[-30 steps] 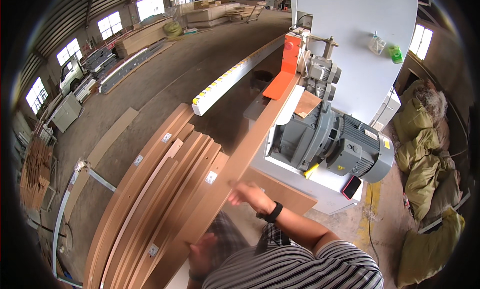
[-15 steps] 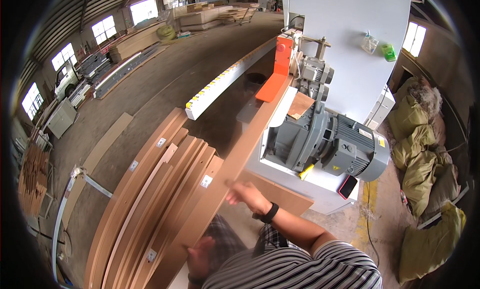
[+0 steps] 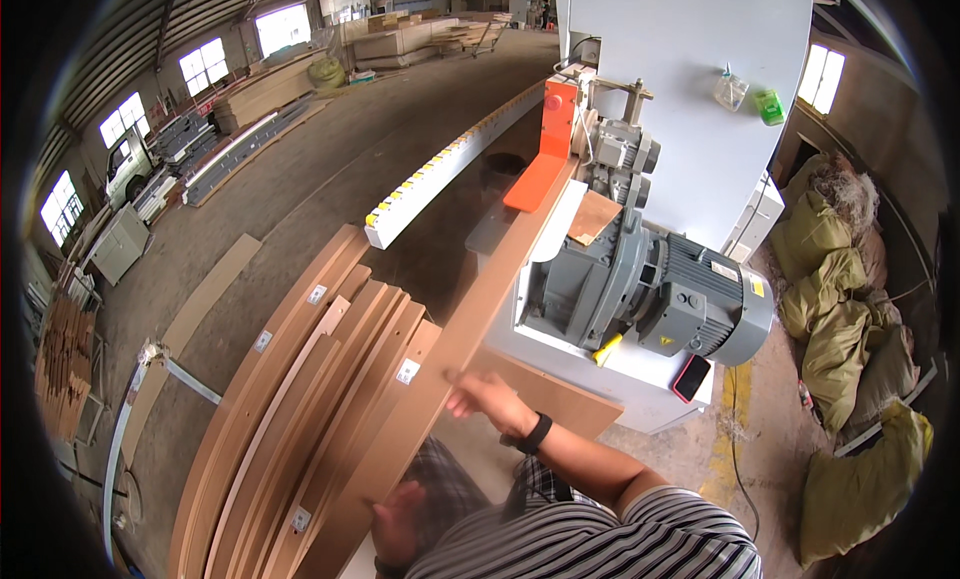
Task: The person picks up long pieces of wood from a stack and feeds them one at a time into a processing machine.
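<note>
A long brown wooden board (image 3: 455, 349) slants from beneath the orange guard (image 3: 535, 179) of a machine down toward my body. My right hand (image 3: 490, 401), with a black band at its wrist, is at the board's right edge, fingers partly stretched and slightly blurred. Closer to me, my left hand (image 3: 402, 519) is against the same edge with its fingers apart; motion blurs it, and its grip on the board is not visible. Left of this board lies a stack of similar brown boards (image 3: 290, 409), some bearing small white labels.
A grey motor (image 3: 700, 299) and a phone (image 3: 690, 377) are on the machine base at right. A white rail with yellow pieces (image 3: 450, 169) stretches away ahead. Yellowish sacks (image 3: 840, 359) line the right wall. A metal frame bar (image 3: 120, 449) stands at far left.
The view has shifted slightly, moving the machine a little left in the picture. My right hand stays at the board's edge; any board movement is too small to tell.
</note>
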Motion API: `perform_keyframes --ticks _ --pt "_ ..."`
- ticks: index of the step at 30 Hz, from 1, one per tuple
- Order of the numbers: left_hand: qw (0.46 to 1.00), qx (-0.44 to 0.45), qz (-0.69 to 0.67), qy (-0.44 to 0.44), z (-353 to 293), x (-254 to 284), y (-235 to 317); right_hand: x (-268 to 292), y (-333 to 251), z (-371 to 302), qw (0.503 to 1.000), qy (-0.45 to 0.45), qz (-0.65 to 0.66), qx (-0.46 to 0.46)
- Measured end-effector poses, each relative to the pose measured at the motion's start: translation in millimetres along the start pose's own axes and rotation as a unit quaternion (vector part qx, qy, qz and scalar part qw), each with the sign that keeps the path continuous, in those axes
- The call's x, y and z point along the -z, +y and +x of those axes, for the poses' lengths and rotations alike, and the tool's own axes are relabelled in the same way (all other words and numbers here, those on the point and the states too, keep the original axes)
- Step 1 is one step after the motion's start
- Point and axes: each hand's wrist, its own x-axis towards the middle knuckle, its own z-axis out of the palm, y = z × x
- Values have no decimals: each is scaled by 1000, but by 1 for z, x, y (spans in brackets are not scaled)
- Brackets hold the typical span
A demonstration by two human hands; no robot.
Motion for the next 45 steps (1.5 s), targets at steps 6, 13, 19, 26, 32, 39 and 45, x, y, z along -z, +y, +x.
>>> perform_keyframes --ticks 6,13,19,26,32,39,45 --pt "1000 12 6 17 -2 -2 3 1 -1 -1 1000 3 -6 1" --pt "992 24 -111 57 -3 -2 2 3 -2 -1 1000 8 7 6" --pt "950 -117 -182 227 -36 79 22 -1 3 27 988 -92 93 86" --pt "858 -252 -155 421 -87 170 104 14 -14 80 978 -6 184 99" --pt "879 -178 -230 379 -59 200 66 -60 31 82 982 -113 148 -13" --pt "842 -240 -181 448 -27 326 110 -70 35 61 970 -229 32 -81" --pt "824 -29 -97 558 -26 390 131 3 58 58 986 -117 -41 -109"
